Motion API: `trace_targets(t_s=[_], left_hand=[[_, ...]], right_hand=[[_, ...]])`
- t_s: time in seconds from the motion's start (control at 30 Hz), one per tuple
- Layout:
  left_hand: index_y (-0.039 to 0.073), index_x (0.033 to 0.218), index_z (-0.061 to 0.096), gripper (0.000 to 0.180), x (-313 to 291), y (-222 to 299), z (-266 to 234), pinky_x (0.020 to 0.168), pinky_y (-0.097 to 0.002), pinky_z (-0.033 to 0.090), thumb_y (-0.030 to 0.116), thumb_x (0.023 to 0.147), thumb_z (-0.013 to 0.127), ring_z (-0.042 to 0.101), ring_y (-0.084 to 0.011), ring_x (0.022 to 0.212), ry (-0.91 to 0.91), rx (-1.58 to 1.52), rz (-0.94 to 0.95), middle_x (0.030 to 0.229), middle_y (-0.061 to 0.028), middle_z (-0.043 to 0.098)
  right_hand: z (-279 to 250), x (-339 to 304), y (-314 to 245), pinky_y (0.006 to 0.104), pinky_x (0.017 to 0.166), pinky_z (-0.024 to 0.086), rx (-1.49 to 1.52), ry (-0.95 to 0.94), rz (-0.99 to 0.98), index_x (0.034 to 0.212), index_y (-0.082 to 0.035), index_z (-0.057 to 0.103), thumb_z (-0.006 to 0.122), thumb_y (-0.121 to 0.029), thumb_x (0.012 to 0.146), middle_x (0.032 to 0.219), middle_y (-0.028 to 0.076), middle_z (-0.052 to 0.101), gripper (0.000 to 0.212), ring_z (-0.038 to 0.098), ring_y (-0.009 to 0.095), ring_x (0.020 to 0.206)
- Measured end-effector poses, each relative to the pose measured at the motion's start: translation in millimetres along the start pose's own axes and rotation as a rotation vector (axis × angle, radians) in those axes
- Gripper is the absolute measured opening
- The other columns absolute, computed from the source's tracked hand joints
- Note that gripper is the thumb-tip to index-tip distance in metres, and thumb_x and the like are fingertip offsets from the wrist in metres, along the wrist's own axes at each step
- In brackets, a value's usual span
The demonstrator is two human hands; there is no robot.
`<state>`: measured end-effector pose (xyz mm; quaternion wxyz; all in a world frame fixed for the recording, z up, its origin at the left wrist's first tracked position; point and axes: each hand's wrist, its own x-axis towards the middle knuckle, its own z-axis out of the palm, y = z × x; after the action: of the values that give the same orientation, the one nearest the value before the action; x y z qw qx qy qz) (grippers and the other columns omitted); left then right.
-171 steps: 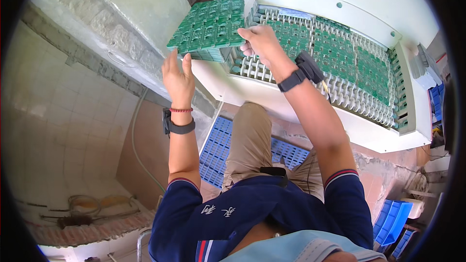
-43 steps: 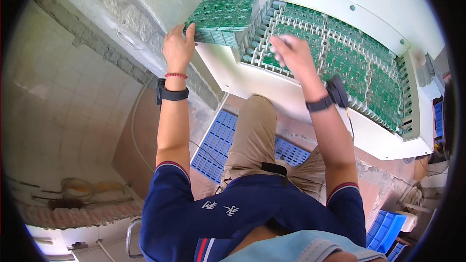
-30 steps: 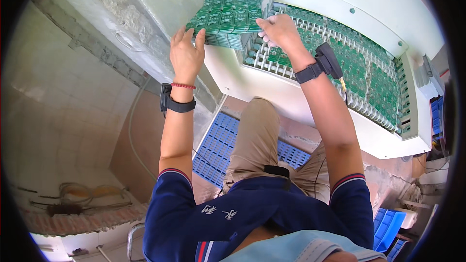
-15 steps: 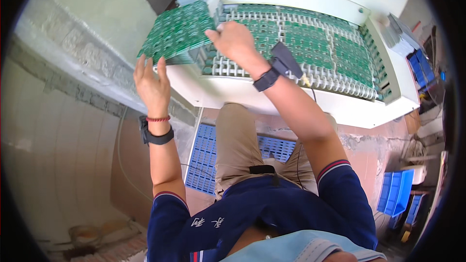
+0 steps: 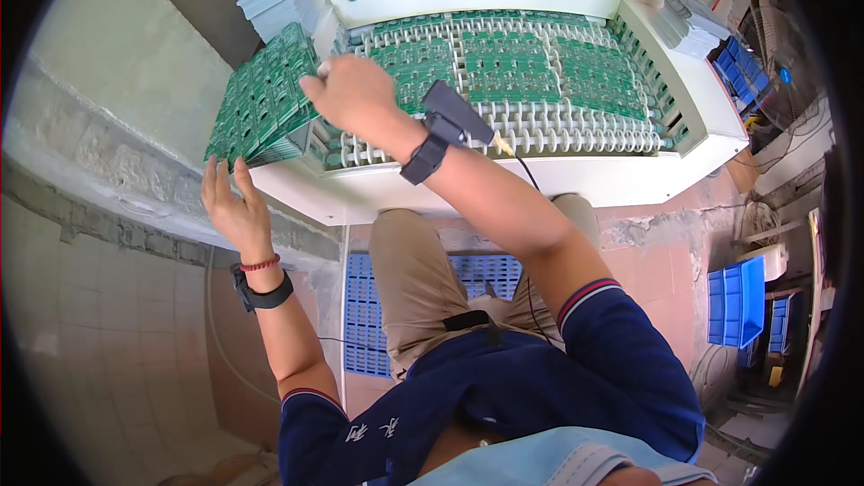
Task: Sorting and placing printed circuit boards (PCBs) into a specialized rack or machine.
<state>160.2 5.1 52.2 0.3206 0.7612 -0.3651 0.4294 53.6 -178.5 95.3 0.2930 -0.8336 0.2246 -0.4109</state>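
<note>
A stack of green circuit boards (image 5: 265,94) sits at the left end of a white conveyor machine. My left hand (image 5: 238,210) is at the stack's near edge, fingers apart, the tips meeting the board edge. At the stack's right edge is my right hand (image 5: 360,101), back upward, fingers curled in and thumb toward the boards. Its fingertips are partly hidden, so I cannot see whether a board is pinched there. Flat rows of green circuit boards (image 5: 508,67) lie on the machine's white rollers (image 5: 576,126), right of my right hand.
The machine's white front panel (image 5: 504,182) runs between the rollers and my legs. Light-coloured stacks stand at its back left (image 5: 274,2) and far right (image 5: 697,29). Blue bins (image 5: 736,301) are at right; a blue grid mat (image 5: 364,324) lies below. A cable (image 5: 526,171) hangs from my right wrist device.
My view has shifted, so machine and hands appear further left. The top board, slightly raised at its near edge before, now lies on the stack. Both hands stay at the stack's edges.
</note>
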Motion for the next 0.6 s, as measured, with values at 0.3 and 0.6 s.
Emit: trace_targets(t_s=[0.3, 0.6], left_hand=[[-0.008, 0.122, 0.04, 0.043, -25.0, 4.7, -23.3, 0.091, -0.0403, 0.041, 0.021, 0.091, 0.047, 0.045, -0.0318, 0.114, 0.104, -0.281, -0.046, 0.126, -0.0215, 0.043], [-0.004, 0.127, 0.036, 0.042, -147.4, 88.5, -43.7, 0.089, -0.044, 0.044, 0.024, 0.095, 0.036, 0.047, -0.0277, 0.113, -0.512, -1.589, -0.655, 0.126, -0.0182, 0.043]], right_hand=[[-22.0, -31.5, 29.6, 0.0194, 0.039, 0.034, 1.068, -0.025, 0.455, 0.092, 0.007, 0.06, 0.062, -0.016, 0.082, 0.063, 0.003, 0.053, 0.024, 0.047, 0.008, 0.049], [-110.6, -202.7, 86.5, 0.0182, 0.039, 0.034, 1.055, 0.211, 0.633, 0.094, 0.003, 0.06, 0.055, -0.017, 0.088, 0.056, 0.0, 0.051, 0.021, 0.046, 0.006, 0.044]])
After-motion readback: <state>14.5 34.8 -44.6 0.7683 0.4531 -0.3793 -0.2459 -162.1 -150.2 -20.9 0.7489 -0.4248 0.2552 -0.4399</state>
